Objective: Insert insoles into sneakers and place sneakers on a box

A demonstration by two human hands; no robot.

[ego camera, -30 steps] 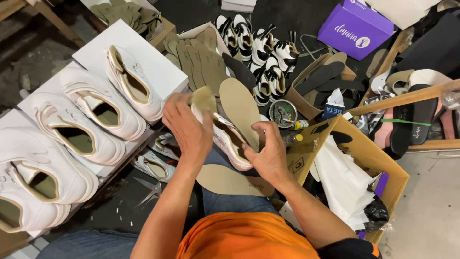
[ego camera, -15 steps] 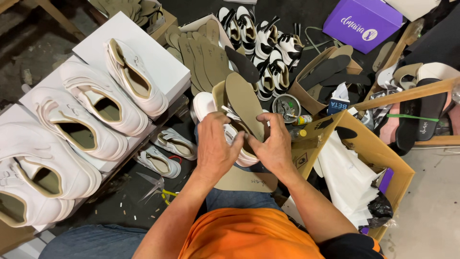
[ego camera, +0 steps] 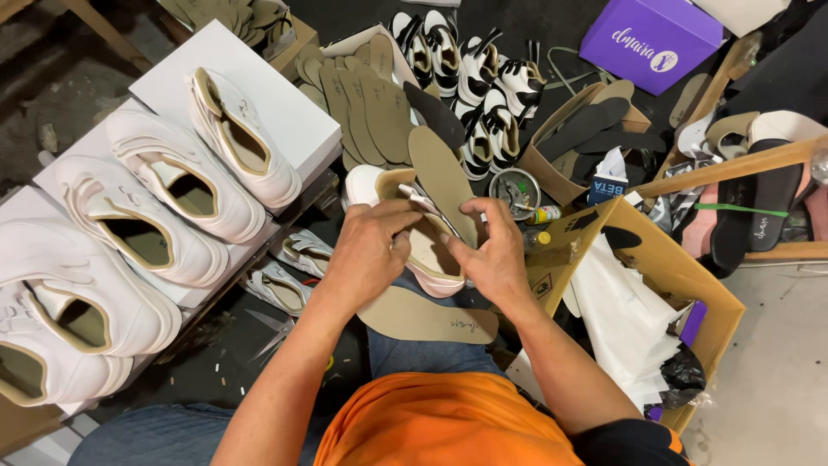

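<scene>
Two hands meet over your lap — your left hand (ego camera: 373,255) and right hand (ego camera: 492,250) both grip a white sneaker (ego camera: 414,233). A tan insole (ego camera: 442,183) stands in its opening, pinched by your right fingers; another insole (ego camera: 427,315) lies on your knee.

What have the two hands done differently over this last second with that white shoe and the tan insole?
A second ago the left hand was raised over the white leather sneaker; it has come down and now grips the shoe's side. The right hand keeps pressing the flat tan insole down into the opening. The spare tan insole on the lap and the row of finished white sneakers on white boxes have not moved.
</scene>
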